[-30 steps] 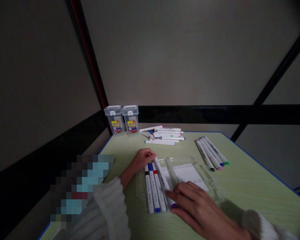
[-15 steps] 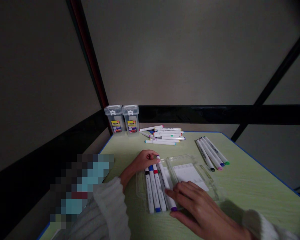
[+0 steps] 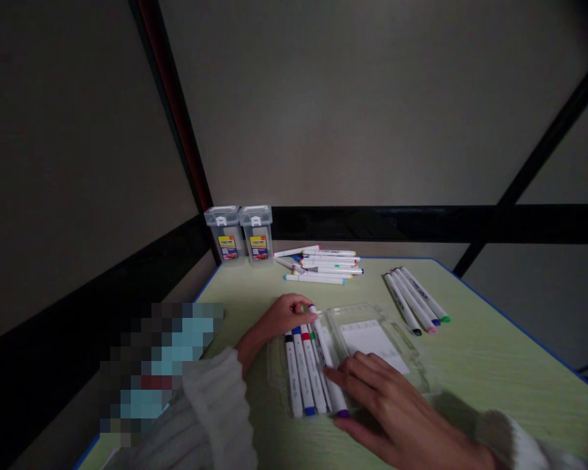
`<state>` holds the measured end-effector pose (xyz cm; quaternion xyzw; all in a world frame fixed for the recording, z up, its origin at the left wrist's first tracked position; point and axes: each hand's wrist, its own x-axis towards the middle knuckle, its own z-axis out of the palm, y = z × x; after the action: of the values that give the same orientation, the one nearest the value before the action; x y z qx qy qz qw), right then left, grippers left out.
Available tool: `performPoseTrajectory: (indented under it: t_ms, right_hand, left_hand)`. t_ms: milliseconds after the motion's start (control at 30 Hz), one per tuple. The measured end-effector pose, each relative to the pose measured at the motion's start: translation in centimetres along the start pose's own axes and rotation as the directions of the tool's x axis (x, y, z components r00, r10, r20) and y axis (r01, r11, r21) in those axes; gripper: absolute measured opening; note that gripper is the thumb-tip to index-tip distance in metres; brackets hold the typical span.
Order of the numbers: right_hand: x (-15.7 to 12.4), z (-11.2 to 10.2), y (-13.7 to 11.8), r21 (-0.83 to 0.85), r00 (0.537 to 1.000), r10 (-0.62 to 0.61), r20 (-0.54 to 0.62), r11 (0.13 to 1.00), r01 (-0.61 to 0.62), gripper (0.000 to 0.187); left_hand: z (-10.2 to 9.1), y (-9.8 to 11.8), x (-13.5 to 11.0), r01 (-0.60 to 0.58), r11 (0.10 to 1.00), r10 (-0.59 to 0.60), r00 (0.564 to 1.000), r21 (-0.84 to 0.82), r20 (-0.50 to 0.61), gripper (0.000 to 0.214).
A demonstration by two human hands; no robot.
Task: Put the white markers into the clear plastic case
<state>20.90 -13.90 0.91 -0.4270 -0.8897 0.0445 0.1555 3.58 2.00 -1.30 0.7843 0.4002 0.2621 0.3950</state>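
Two clear lidded boxes (image 3: 225, 235) are stood upright at the back left corner of the table (image 3: 494, 365). Next, left hand (image 3: 285, 314): far end of the purple-capped marker (image 3: 324, 349) is pinched between thumb and fingers.

Below it, in the left half of the opened clear case (image 3: 277, 372), black-banded marker (image 3: 294, 378), blue-banded marker (image 3: 303, 373) and red-banded marker (image 3: 314, 373) are lined up side by side; green-banded marker (image 3: 312, 336) is partly covered. Purple-capped marker is slanted at the right end of that row; whether it's seated can't be told.

Behind, a loose marker pile (image 3: 326, 262) is scattered.

White card (image 3: 372, 343) is held in the case's right half. Right hand (image 3: 387, 408): fingers loosely curled, index fingertip laid on the purple-capped marker, thumb by its cap; whether it's gripped can't be told.

Far right, four markers (image 3: 416, 300) are laid roughly parallel.
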Motion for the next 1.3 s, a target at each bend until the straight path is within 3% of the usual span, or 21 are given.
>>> performPoseTrajectory:
  t_ms: [667, 800, 1300]
  right_hand:
    - [0.4, -0.6, -0.3, 0.068, 0.998, 0.061, -0.031, 0.996, -0.058, 0.031]
    - [0.4, -0.6, -0.3, 0.07, 0.998, 0.069, -0.012, 0.995, -0.068, 0.029]
    - [0.3, -0.2, -0.2, 0.063, 0.997, 0.076, -0.032, 0.995, -0.074, 0.031]
  left_hand:
    - [1.3, 2.5, -1.3, 0.015, 0.936, 0.031, 0.992, 0.351, -0.125, 0.023]
    - [1.8, 3.1, -1.7, -0.022, 0.915, 0.083, 0.988, 0.402, -0.133, 0.023]
    - [2.2, 3.1, -1.7, 0.007, 0.906, 0.059, 0.988, 0.423, -0.143, 0.021]
